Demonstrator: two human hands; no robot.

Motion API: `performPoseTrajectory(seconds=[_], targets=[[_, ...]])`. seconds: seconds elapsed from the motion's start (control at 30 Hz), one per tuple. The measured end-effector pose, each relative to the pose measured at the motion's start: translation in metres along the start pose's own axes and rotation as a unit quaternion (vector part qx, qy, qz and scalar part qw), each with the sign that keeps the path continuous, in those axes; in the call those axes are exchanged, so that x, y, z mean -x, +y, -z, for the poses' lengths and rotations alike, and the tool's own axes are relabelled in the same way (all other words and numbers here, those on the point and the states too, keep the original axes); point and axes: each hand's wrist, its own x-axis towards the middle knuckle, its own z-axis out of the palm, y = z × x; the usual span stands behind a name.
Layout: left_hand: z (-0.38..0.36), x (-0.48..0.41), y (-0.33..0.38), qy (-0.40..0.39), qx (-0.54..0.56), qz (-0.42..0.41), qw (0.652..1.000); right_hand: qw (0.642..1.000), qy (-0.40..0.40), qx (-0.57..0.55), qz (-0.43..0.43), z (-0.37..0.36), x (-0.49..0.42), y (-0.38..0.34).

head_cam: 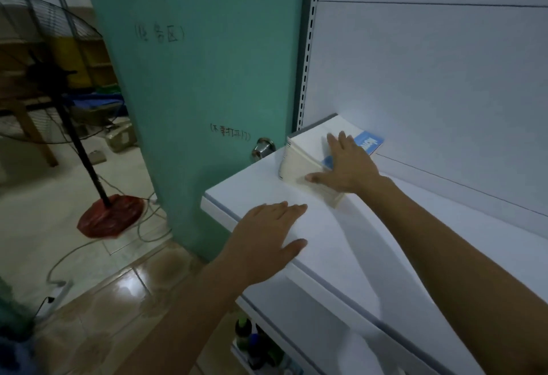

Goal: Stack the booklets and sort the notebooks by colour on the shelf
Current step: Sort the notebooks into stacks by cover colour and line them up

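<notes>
Shelf top (335, 226): bare surface is stretching rightward and frontward from the booklet stack (308, 144).
Rear: back panel (444, 92) is closing off the shelf behind the stack.
Left end: green door (201, 92) is standing close, its knob (262, 147) jutting near the stack.

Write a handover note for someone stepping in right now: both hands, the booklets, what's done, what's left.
Left hand open, resting flat on the front edge of the shelf, holding nothing.
Right hand open, pressing flat on the booklet stack at its back left corner.
Done: booklets lie in one stack, slightly skewed.
Left: square the stack; no notebooks in view yet to sort.
</notes>
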Motion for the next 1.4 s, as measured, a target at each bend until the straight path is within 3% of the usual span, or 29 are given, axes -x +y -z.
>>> performPoseTrajectory(seconds=[0.1, 0.17, 0.33, 0.5, 0.53, 0.63, 0.7, 0.8, 0.87, 0.93, 1.0, 1.03, 1.13, 1.27, 1.4], targets=[[0.0, -0.027, -0.026, -0.015, 0.137, 0.02, 0.99, 1.0, -0.011, 0.018, -0.019, -0.021, -0.001, 0.003], [-0.001, -0.045, -0.043, -0.036, 0.27, 0.046, 0.961, 1.0, 0.01, 0.012, -0.022, -0.028, 0.007, 0.0], [-0.002, -0.079, -0.073, -0.132, 0.547, 0.069, 0.824, 0.996, 0.071, 0.009, -0.044, -0.034, 0.041, -0.023], [-0.002, -0.093, -0.096, -0.249, 0.669, 0.064, 0.698, 0.992, 0.101, 0.065, -0.038, -0.055, 0.093, -0.063], [0.0, -0.092, -0.098, -0.263, 0.666, 0.053, 0.697, 0.992, 0.094, 0.076, -0.041, -0.062, 0.102, -0.071], [-0.001, -0.086, -0.096, -0.265, 0.587, 0.035, 0.764, 0.992, 0.056, 0.072, -0.088, -0.079, 0.117, -0.083], [-0.006, -0.082, -0.095, -0.246, 0.567, 0.027, 0.785, 0.992, 0.059, 0.037, -0.103, -0.084, 0.123, -0.086], [-0.007, -0.078, -0.094, -0.227, 0.571, 0.018, 0.789, 0.967, 0.166, -0.133, -0.139, -0.079, 0.124, -0.095], [-0.006, -0.078, -0.096, -0.21, 0.585, 0.024, 0.783, 0.895, 0.283, -0.262, -0.224, -0.07, 0.115, -0.095], [-0.005, -0.077, -0.097, -0.192, 0.616, 0.024, 0.763, 0.776, 0.387, -0.371, -0.333, -0.055, 0.098, -0.086], [-0.006, -0.075, -0.1, -0.173, 0.638, 0.024, 0.75, 0.667, 0.393, -0.462, -0.434, -0.04, 0.083, -0.068], [-0.007, -0.074, -0.102, -0.163, 0.647, 0.028, 0.745, 0.641, 0.354, -0.497, -0.465, -0.036, 0.077, -0.06], [-0.009, -0.071, -0.108, -0.119, 0.695, 0.057, 0.707, 0.634, 0.238, -0.563, -0.475, -0.031, 0.061, -0.052], [-0.007, -0.073, -0.112, -0.081, 0.765, 0.098, 0.632, 0.659, 0.193, -0.564, -0.458, -0.026, 0.044, -0.057], [-0.01, -0.074, -0.115, -0.081, 0.767, 0.101, 0.629, 0.692, 0.183, -0.518, -0.469, -0.032, 0.049, -0.061]])
